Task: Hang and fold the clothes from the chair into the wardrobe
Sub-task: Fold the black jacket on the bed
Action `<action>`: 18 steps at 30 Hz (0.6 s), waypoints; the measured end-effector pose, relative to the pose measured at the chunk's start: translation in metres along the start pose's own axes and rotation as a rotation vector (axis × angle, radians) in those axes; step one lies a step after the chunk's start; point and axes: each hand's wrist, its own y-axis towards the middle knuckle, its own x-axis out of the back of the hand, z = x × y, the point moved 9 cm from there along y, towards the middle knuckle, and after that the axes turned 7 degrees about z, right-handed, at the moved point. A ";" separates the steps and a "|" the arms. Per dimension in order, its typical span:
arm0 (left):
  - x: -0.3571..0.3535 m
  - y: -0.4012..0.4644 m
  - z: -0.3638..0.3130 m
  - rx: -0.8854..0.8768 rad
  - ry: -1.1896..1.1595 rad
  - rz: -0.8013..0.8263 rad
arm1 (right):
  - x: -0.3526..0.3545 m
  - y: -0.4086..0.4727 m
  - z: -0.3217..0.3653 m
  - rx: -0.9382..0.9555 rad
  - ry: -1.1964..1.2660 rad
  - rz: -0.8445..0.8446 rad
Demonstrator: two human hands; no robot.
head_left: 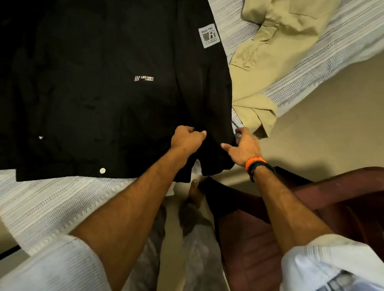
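A black shirt [88,81] lies spread flat across a striped bedsheet [46,203], with a khaki garment [267,59] beside it and a maroon chair [270,241] at the bed's corner. The person's left hand [187,139], fingers curled, grips the shirt's near edge, while the right hand [245,146], banded at the wrist, pinches the same dark fabric just beside it.

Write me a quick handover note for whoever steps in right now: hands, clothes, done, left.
Left hand pinches the black shirt near its sleeve edge; right hand grips the same edge.
The black shirt lies spread on the bed; a khaki garment lies beside it. The chair stands at right.
Done: both garments are on the bed.
Left: fold or hang both; the wardrobe is out of view.
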 end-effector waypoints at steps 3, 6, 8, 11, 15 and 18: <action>-0.005 -0.006 -0.001 0.040 -0.169 0.022 | 0.003 0.001 -0.001 0.060 0.024 -0.014; -0.004 -0.019 0.001 0.099 -0.268 0.031 | 0.004 -0.012 0.003 0.059 0.290 0.040; 0.001 -0.030 0.001 0.106 -0.307 0.039 | 0.015 -0.024 0.007 0.055 0.462 0.015; 0.014 -0.048 -0.009 0.083 -0.348 0.044 | 0.026 -0.043 0.016 0.029 0.624 0.088; 0.034 -0.073 -0.019 0.056 -0.337 0.023 | 0.024 -0.073 0.027 0.029 0.779 0.242; 0.041 -0.088 -0.024 0.027 -0.242 0.032 | 0.031 -0.084 0.042 0.100 0.867 0.229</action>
